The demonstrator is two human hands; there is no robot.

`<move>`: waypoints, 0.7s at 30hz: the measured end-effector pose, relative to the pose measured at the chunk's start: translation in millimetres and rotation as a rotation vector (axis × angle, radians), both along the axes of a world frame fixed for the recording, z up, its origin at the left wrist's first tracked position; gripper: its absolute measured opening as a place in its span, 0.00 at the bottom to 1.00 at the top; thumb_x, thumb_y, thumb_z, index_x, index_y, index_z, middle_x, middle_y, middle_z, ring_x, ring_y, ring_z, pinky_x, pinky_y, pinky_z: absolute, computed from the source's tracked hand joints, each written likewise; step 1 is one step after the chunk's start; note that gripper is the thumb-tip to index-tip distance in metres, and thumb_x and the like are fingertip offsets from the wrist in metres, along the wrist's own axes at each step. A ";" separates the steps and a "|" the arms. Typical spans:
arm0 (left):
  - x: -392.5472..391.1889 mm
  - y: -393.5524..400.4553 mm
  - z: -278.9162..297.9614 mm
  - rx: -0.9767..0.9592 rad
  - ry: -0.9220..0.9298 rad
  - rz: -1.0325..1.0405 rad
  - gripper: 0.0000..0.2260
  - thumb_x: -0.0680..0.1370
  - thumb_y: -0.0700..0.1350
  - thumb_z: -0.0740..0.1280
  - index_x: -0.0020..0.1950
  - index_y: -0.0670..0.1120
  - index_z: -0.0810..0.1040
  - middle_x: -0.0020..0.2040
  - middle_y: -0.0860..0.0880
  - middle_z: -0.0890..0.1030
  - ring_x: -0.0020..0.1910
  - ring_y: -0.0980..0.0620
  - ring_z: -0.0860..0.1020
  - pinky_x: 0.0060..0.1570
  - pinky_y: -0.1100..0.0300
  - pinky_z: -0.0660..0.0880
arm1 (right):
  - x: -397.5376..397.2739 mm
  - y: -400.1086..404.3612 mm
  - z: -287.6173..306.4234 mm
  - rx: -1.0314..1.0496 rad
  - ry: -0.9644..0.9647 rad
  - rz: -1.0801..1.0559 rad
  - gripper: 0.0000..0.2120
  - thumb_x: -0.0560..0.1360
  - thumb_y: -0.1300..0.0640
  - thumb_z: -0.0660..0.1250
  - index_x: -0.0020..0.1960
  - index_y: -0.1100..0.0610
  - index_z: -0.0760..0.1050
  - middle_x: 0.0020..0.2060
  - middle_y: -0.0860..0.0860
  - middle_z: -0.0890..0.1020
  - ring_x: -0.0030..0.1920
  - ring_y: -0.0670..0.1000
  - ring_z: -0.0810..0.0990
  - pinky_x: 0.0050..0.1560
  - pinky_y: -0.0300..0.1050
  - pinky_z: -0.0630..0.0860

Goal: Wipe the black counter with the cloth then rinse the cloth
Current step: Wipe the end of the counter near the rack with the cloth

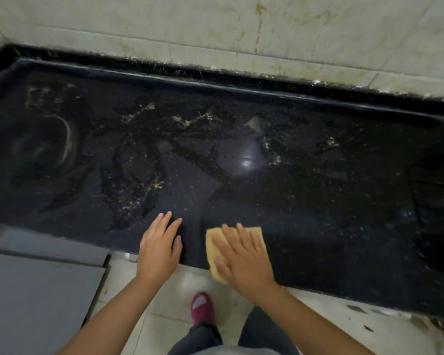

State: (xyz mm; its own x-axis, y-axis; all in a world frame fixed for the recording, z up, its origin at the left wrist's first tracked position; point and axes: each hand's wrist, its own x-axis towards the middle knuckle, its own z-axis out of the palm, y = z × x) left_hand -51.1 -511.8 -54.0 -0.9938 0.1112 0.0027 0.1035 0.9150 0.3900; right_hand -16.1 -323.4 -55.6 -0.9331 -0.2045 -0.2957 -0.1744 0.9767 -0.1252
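Note:
The black counter (305, 201) fills the middle of the view, wet in streaks and smeared with yellowish grime toward the left and back. A yellow-tan cloth (213, 242) lies flat at the counter's front edge, partly overhanging it. My right hand (244, 254) presses flat on the cloth with straight, spread fingers. My left hand (159, 247) rests flat on the bare counter just left of the cloth, fingers straight, holding nothing.
A stained pale tiled wall (241, 34) rises behind the counter's raised black back lip (215, 75). A grey panel (36, 298) stands at lower left. Below the counter edge are the pale floor tiles (164, 298) and my red shoe (203, 308).

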 end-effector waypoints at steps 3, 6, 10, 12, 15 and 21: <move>-8.2 -5.2 -4.8 -0.028 0.043 -0.129 0.18 0.74 0.46 0.56 0.54 0.38 0.80 0.57 0.38 0.79 0.58 0.37 0.75 0.51 0.42 0.74 | 43.2 58.4 -7.9 0.029 0.004 -0.160 0.23 0.80 0.43 0.38 0.64 0.46 0.65 0.64 0.47 0.72 0.63 0.54 0.66 0.61 0.50 0.57; -14.1 -4.2 -6.8 -0.090 0.062 -0.239 0.20 0.74 0.47 0.54 0.53 0.39 0.81 0.56 0.40 0.80 0.60 0.40 0.72 0.52 0.41 0.73 | 69.6 118.4 1.2 0.098 -0.033 -0.449 0.31 0.78 0.40 0.34 0.66 0.50 0.67 0.66 0.53 0.72 0.65 0.59 0.67 0.60 0.55 0.63; -14.5 -3.4 -10.2 -0.119 0.029 -0.276 0.21 0.74 0.47 0.52 0.54 0.40 0.81 0.57 0.40 0.80 0.60 0.41 0.73 0.55 0.41 0.72 | 58.6 138.1 17.9 0.065 -0.063 -0.807 0.31 0.75 0.40 0.35 0.75 0.50 0.50 0.76 0.52 0.52 0.75 0.58 0.48 0.72 0.56 0.49; -14.4 -1.6 -9.3 -0.114 0.000 -0.263 0.22 0.74 0.47 0.52 0.55 0.39 0.80 0.57 0.39 0.80 0.58 0.39 0.77 0.55 0.41 0.71 | 31.5 119.5 20.4 0.024 -0.046 -0.947 0.25 0.81 0.46 0.43 0.76 0.50 0.48 0.76 0.52 0.47 0.75 0.59 0.43 0.73 0.56 0.44; -12.8 -0.9 -7.3 -0.112 -0.011 -0.266 0.22 0.74 0.47 0.52 0.55 0.38 0.80 0.58 0.38 0.79 0.58 0.38 0.76 0.55 0.40 0.70 | -8.4 68.5 15.7 -0.039 -0.054 -0.894 0.24 0.81 0.48 0.44 0.76 0.51 0.45 0.76 0.52 0.44 0.75 0.60 0.40 0.73 0.57 0.42; -13.1 -0.7 -6.2 -0.126 -0.010 -0.273 0.21 0.73 0.46 0.53 0.53 0.38 0.80 0.56 0.38 0.80 0.56 0.38 0.78 0.52 0.38 0.72 | -17.8 -54.6 10.5 -0.099 -0.101 -0.358 0.40 0.65 0.42 0.27 0.75 0.48 0.51 0.76 0.51 0.52 0.75 0.59 0.48 0.73 0.57 0.46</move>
State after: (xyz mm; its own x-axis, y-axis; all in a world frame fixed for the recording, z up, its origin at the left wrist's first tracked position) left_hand -64.2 -512.5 -60.2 -0.9269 0.3736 -0.0372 0.3495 0.8948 0.2777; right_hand -33.9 -378.0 -45.1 -0.9179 0.0963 -0.3849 0.1932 0.9558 -0.2216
